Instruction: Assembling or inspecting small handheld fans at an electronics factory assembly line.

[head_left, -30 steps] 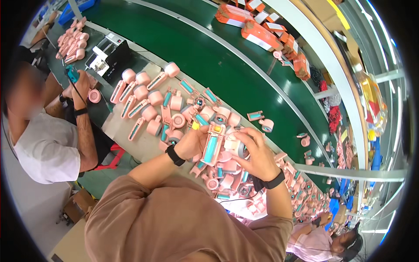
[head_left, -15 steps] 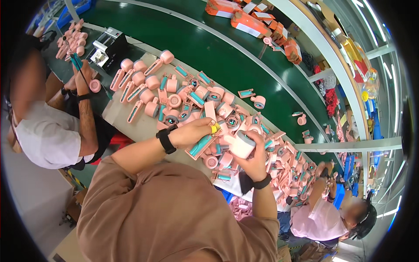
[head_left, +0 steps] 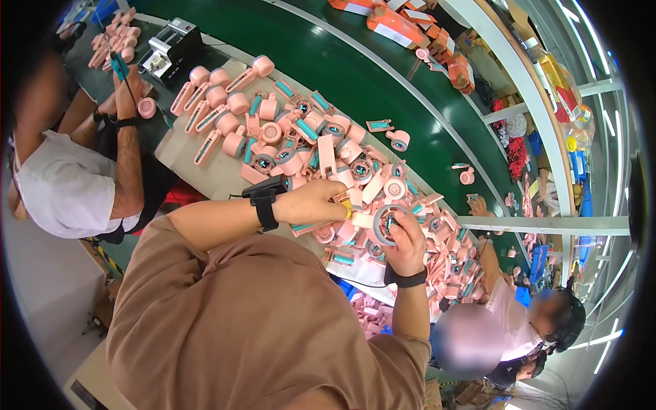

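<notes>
Pink unit open in both hands over the pile; much of the pile looks unfinished

Progress, by size. The pile of pink parts [head_left: 328,156] is the main stock: pieces lie jumbled, many with teal inserts [head_left: 305,130] exposed, so I judge much is left to do. Left of the pile, a neater group of pink units [head_left: 237,102] lies with handles mostly aligned; these may be further along, but whether they are complete cannot be told. Over the pile's near side is the held unit [head_left: 362,220], its grey-rimmed round end showing the interior, hence presumably mid-work. The right hand [head_left: 408,247] grips that round end; the left hand [head_left: 311,203] is closed on the handle side, fingertips partly hidden. A yellow piece [head_left: 347,203] sits at the left fingertips, nature unclear.

Surroundings, by size. The green belt [head_left: 294,41] runs beyond the pile. A co-worker in white [head_left: 72,181] is left of the pile, holding a teal tool [head_left: 119,66]; a co-worker in pale pink [head_left: 514,324] is at its right. A black-and-silver machine [head_left: 169,51] stands past the pile's left end. Obstruction: loose pieces crowd close under both hands, and the left hand hides whatever lies beneath it
</notes>
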The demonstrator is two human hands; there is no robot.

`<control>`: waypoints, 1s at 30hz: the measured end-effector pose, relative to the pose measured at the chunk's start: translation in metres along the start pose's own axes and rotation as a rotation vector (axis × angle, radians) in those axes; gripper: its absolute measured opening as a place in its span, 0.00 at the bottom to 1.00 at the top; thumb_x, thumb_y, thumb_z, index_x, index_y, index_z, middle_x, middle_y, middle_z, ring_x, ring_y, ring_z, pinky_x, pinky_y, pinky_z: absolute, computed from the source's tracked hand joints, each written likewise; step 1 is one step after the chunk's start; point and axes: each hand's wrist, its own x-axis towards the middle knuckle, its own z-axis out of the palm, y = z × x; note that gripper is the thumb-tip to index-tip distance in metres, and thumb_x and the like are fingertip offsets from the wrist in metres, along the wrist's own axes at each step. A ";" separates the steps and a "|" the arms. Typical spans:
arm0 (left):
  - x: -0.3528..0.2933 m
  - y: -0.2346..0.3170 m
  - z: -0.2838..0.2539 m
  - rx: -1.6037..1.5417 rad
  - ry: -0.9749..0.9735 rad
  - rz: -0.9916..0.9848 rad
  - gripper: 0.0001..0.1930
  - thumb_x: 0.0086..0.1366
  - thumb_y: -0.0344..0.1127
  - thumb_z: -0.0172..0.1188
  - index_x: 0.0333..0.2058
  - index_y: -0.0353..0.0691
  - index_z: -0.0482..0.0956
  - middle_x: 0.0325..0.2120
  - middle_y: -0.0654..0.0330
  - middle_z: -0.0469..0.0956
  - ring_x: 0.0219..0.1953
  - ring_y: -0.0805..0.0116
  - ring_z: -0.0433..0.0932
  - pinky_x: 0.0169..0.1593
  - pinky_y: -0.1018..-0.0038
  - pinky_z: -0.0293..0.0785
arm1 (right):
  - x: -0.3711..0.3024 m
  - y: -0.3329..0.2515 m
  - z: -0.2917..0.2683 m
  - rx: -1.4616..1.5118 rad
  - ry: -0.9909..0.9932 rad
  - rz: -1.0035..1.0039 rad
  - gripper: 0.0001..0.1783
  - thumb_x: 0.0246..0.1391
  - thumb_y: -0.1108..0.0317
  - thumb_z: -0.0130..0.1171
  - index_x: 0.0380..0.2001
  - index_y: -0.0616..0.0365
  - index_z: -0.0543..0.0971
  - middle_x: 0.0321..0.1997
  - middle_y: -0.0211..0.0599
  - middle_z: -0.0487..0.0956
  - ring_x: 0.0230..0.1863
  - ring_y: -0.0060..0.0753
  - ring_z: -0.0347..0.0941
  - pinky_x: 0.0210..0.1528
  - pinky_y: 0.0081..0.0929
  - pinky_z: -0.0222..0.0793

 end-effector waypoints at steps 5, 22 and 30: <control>0.000 -0.010 0.004 0.626 0.174 0.317 0.13 0.49 0.34 0.55 0.32 0.33 0.68 0.20 0.52 0.75 0.21 0.60 0.76 0.26 0.69 0.71 | 0.018 -0.020 -0.018 0.085 -0.141 0.101 0.30 0.34 0.73 0.67 0.45 0.56 0.68 0.47 0.41 0.70 0.52 0.51 0.67 0.49 0.39 0.66; 0.015 -0.033 0.037 0.839 -0.145 0.151 0.12 0.52 0.33 0.57 0.32 0.33 0.66 0.21 0.48 0.72 0.26 0.53 0.74 0.28 0.67 0.69 | -0.051 -0.020 -0.003 0.584 -0.219 0.576 0.34 0.44 0.56 0.62 0.55 0.49 0.65 0.38 0.43 0.70 0.40 0.45 0.67 0.44 0.35 0.63; 0.034 -0.049 0.044 0.623 -0.394 -0.232 0.12 0.58 0.38 0.55 0.32 0.34 0.67 0.21 0.54 0.73 0.23 0.67 0.74 0.26 0.72 0.68 | -0.100 -0.020 0.021 0.873 -0.022 0.807 0.29 0.49 0.55 0.55 0.55 0.51 0.65 0.45 0.42 0.71 0.42 0.40 0.70 0.45 0.33 0.65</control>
